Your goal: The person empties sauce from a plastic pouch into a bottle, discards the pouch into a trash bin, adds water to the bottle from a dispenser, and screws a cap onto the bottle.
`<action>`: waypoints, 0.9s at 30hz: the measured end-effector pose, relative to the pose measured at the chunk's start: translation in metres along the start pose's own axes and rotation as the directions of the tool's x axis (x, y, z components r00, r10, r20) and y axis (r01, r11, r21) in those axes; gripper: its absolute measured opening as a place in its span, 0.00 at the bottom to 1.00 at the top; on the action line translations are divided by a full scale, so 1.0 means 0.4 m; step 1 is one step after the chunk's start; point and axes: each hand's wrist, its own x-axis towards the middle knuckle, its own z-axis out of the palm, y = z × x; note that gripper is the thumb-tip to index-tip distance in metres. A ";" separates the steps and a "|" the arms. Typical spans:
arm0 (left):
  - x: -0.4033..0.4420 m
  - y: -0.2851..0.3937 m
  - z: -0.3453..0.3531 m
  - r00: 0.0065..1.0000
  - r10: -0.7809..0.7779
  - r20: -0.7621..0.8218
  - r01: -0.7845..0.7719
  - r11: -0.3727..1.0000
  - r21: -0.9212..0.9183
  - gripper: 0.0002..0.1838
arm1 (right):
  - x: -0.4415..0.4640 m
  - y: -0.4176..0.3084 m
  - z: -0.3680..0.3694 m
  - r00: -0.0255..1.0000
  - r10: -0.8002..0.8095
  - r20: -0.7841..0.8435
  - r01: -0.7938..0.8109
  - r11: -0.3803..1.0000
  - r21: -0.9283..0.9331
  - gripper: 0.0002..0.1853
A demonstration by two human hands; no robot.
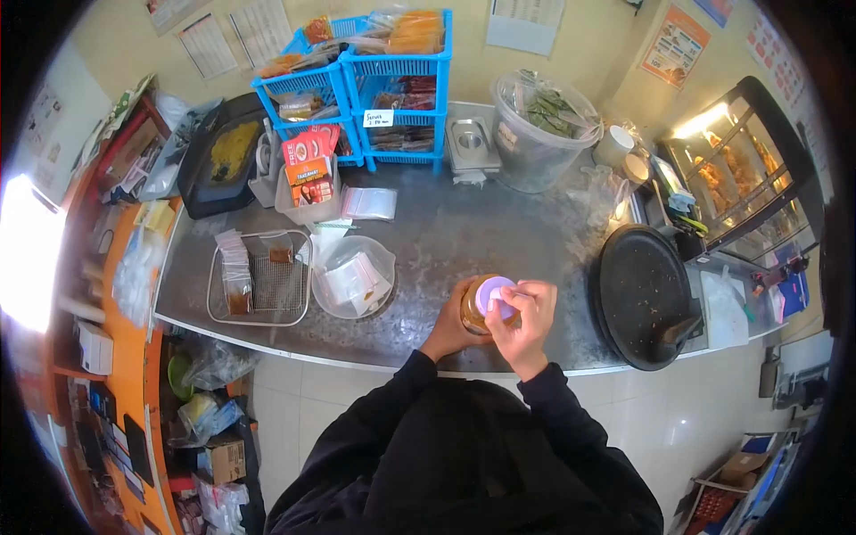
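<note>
Holding the jar [471, 314] over the near edge of the table [481, 218], I have my left hand [448, 328] wrapped round its side. My right hand [529, 326] is bent over the purple lid [493, 292], thumb and fingertips pinching at it. The lid covers most of the mouth, but I can't tell whether it is seated, loose or slightly raised. With both hands occupied there, I judge the step at the jar unfinished.

A little farther, to the left, the bowl [361, 244] contains pale packets [354, 278]. They look unfilled to me, though they overlap too much to be sure; if so, I count them as left to do. Left of it, the wire basket [283, 299] has a row of packets along its left side, brown at the near end, and one brown packet [281, 255] toward the far side. Those look done, in my judgement, though nothing shows me that their contents match the jar's. To the right, the black pan [640, 290] lies well apart from my hands.

Farther off, beyond the bowl, clear bags [369, 203] lie stacked and untouched. At the far side stand the blue rack [435, 119], loaded with goods, and, right of it, the tub [533, 162].
</note>
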 end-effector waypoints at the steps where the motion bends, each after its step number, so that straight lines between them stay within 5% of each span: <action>1: 0.001 -0.013 0.001 1.000 0.020 -0.006 -0.020 1.000 0.021 0.53 | 0.003 -0.019 -0.006 1.000 0.015 -0.004 -0.015 0.998 -0.055 0.22; 6: -0.028 -0.071 0.010 0.991 -0.130 -0.010 0.130 0.988 0.082 0.49 | -0.047 -0.031 0.042 0.993 0.117 -0.028 -0.119 0.989 -0.085 0.41; 9: -0.044 -0.051 0.015 0.992 -0.115 -0.055 0.120 0.987 0.107 0.47 | -0.011 -0.013 0.070 0.969 0.231 0.091 -0.237 0.970 0.055 0.42; 12: -0.087 0.086 -0.016 0.962 -0.261 -0.081 0.271 0.948 0.165 0.47 | 0.076 0.010 0.053 0.968 0.242 0.068 -0.251 0.949 0.192 0.40; 13: -0.108 0.080 -0.038 0.958 -0.287 -0.001 0.286 0.956 0.062 0.46 | 0.079 0.034 0.058 0.905 0.415 0.094 -0.422 0.851 0.312 0.38; 15: -0.127 0.180 -0.097 0.965 -0.259 0.044 0.263 0.946 -0.190 0.47 | 0.034 0.161 0.076 0.626 0.719 0.301 -0.714 0.373 0.593 0.30; 16: -0.126 0.241 -0.112 0.970 -0.237 0.058 0.243 0.918 -0.314 0.48 | 0.025 0.191 0.072 0.413 0.773 0.481 -0.736 -0.028 0.677 0.27; 19: -0.092 0.353 -0.084 0.996 0.017 0.086 0.031 0.848 -0.529 0.49 | -0.062 0.290 0.100 0.255 0.612 0.749 -0.538 -0.554 0.636 0.21; 21: -0.085 0.394 -0.063 1.000 0.000 0.024 0.016 0.741 -0.672 0.49 | -0.065 0.263 0.129 0.255 0.650 0.715 -0.413 -0.596 0.689 0.20; 24: -0.092 0.392 -0.076 0.984 -0.180 -0.011 0.112 0.657 -0.746 0.50 | -0.036 0.240 0.151 0.340 0.703 0.625 -0.469 -0.449 0.760 0.21; 26: -0.113 0.331 -0.120 0.931 -0.358 0.071 0.252 0.489 -0.835 0.50 | 0.006 0.202 0.126 0.365 0.657 0.660 -0.329 -0.572 0.751 0.21; 27: -0.131 0.277 -0.138 0.888 -0.440 0.131 0.302 0.345 -0.889 0.49 | 0.046 0.135 0.094 0.440 0.736 0.514 -0.465 -0.303 0.832 0.24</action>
